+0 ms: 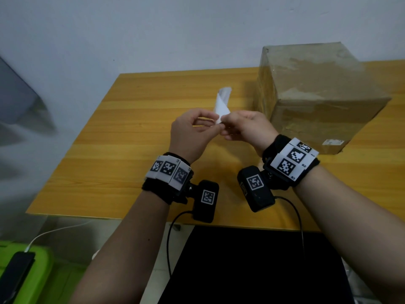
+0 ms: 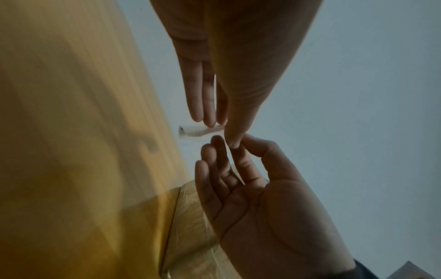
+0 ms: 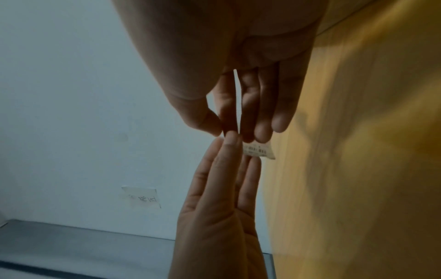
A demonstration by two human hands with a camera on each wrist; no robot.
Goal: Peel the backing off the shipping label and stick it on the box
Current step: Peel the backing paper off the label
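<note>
A white shipping label [image 1: 221,105] stands up curled above the wooden table [image 1: 131,132], between my two hands. My left hand [image 1: 218,126] pinches its lower end with thumb and forefinger. My right hand [image 1: 225,120] pinches the same end from the other side, fingertips touching the left hand's. In the left wrist view the label [image 2: 200,132] pokes out past the left hand [image 2: 223,130]. The right wrist view shows print on the label [image 3: 259,152] below my right hand [image 3: 226,132]. I cannot tell label from backing. The brown taped box [image 1: 317,95] stands just right of my hands.
A small white sticker [image 1: 333,142] is on the box's front face. A green bin [image 1: 39,266] with a phone [image 1: 15,275] on a cable sits at lower left. A black surface [image 1: 252,270] lies below the table's near edge. A paper note [image 3: 142,197] hangs on the wall.
</note>
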